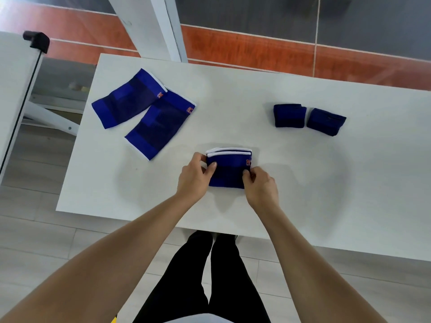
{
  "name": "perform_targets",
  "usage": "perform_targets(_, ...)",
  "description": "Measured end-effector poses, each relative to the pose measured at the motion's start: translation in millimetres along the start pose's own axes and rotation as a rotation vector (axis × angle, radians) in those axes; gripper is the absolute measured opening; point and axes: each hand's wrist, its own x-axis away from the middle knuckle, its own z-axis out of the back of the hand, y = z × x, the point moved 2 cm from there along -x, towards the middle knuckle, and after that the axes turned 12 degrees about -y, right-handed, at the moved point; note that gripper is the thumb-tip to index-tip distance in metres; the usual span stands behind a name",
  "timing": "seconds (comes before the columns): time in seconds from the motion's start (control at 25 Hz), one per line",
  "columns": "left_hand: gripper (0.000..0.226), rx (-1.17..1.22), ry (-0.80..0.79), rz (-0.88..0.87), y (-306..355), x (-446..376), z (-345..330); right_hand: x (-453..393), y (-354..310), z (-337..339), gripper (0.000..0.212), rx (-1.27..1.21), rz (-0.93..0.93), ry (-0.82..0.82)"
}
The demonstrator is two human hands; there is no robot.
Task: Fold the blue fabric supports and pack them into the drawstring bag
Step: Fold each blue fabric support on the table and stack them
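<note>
At far left, a second white surface (14, 89) with a black clamp (36, 41) on its corner is being cut off by the frame edge, and a strip of floor is showing between it and the white table (233, 101). Two unfolded blue supports (142, 113) are lying flat near the table's far left corner, overlapping at their white-trimmed ends; the nearer one is reaching close to the left edge. Each is bearing a small orange logo by the white band, too small to read.

At centre, toward the near edge, the folded support (227, 170) is resting on the table, its white hems stacked along the far side. The left hand (194, 176) is pinching the left side, thumb on top and the other fingers hidden beneath or behind the cloth. The right hand (260, 186) is gripping the right side, fingertips pressed together on the fabric and covering the near right corner. An orange logo at the upper right of this piece is likewise illegible.

Open tabletop is lying all around the hands, widest to the right. Farther right, two dark blue bundles (309, 118) are sitting just beside each other, well apart from the hands; whether they touch cannot be told. The table's right end is running out of frame. Black-clad legs (210, 276) are showing below the near edge.
</note>
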Motion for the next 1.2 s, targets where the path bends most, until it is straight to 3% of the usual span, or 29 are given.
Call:
perform_targets(0.08, 0.028, -0.055, 0.100, -0.042, 5, 3, 0, -3, -3, -2, 0.033, 0.038, -0.015, 0.027)
perform_targets(0.2, 0.031, -0.451, 0.311, -0.383, 6, 13, -5, -9, -7, -4, 0.033, 0.104, -0.047, 0.048)
perform_targets(0.28, 0.038, -0.724, 0.250, -0.492, -5, 16, -19, -10, -7, -7, 0.029, 0.142, -0.053, 0.077)
perform_targets(0.36, 0.046, -0.799, 0.167, -0.426, -15, 12, -28, -7, -8, -9, 0.018, 0.187, 0.001, 0.195)
perform_targets(0.48, 0.053, -0.741, 0.101, -0.317, -17, 11, -33, 2, -7, -15, 0.021, 0.402, 0.326, 0.366)
perform_targets(0.6, 0.056, -0.711, 0.079, -0.290, -14, 8, -31, 13, 8, -30, 0.035, 0.494, 0.537, 0.269)
perform_targets(0.76, 0.058, -0.753, 0.014, -0.290, 0, -12, -27, 11, 17, -29, 0.052, 0.582, 0.456, 0.172)
perform_targets(1.2, 0.070, -0.828, -0.019, -0.220, 78, -117, -6, -90, -45, 42, 0.056, 0.754, 0.332, 0.156)
